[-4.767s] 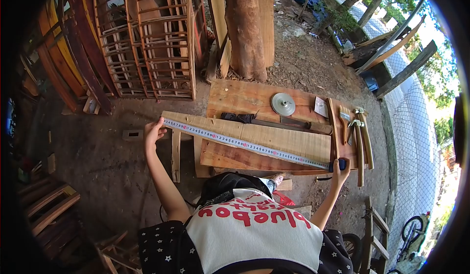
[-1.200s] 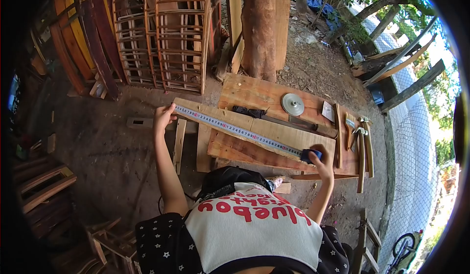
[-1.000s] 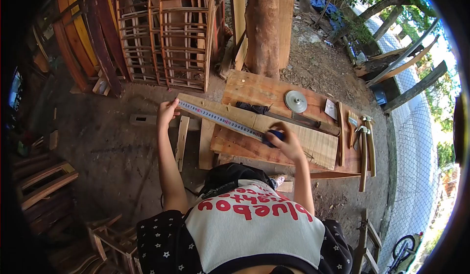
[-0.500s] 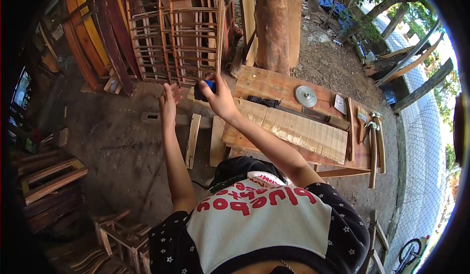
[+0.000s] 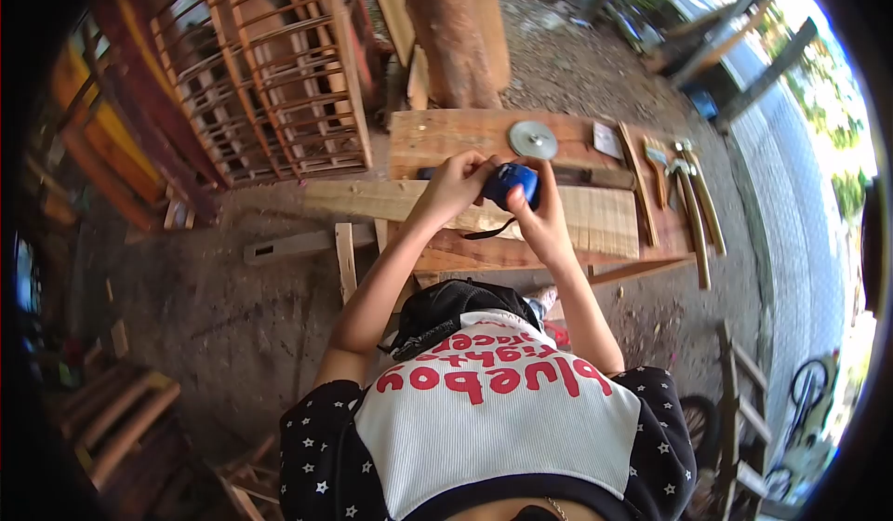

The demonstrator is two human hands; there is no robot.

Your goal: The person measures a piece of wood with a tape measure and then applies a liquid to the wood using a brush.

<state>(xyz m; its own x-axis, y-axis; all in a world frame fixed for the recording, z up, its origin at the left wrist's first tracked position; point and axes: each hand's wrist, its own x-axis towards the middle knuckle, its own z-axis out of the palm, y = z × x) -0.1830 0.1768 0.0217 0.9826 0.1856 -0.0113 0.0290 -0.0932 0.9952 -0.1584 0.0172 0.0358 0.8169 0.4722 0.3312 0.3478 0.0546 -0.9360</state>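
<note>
A blue tape measure (image 5: 512, 184) with a black wrist strap (image 5: 490, 233) is held above the workbench. My right hand (image 5: 544, 219) wraps round it from the right, thumb on the near side. At its left side my left hand (image 5: 456, 189) has its fingers closed in a pinch against it; whether they grip the body or the tape end is hidden. Under both hands a long pale wooden plank (image 5: 586, 223) lies along the workbench (image 5: 437, 135), its left end sticking out past the bench.
A round metal disc (image 5: 533, 139), a brush (image 5: 658, 169) and hammers (image 5: 693, 214) lie on the bench. A wooden lattice frame (image 5: 279, 84) leans at the far left beside a tree trunk (image 5: 453, 37). Wooden pieces (image 5: 121, 419) are stacked at lower left.
Both hands have moved right, from beyond the plank's left end to over its middle, and have come together at the tape measure. The left hand was open and apart. The view has shifted.
</note>
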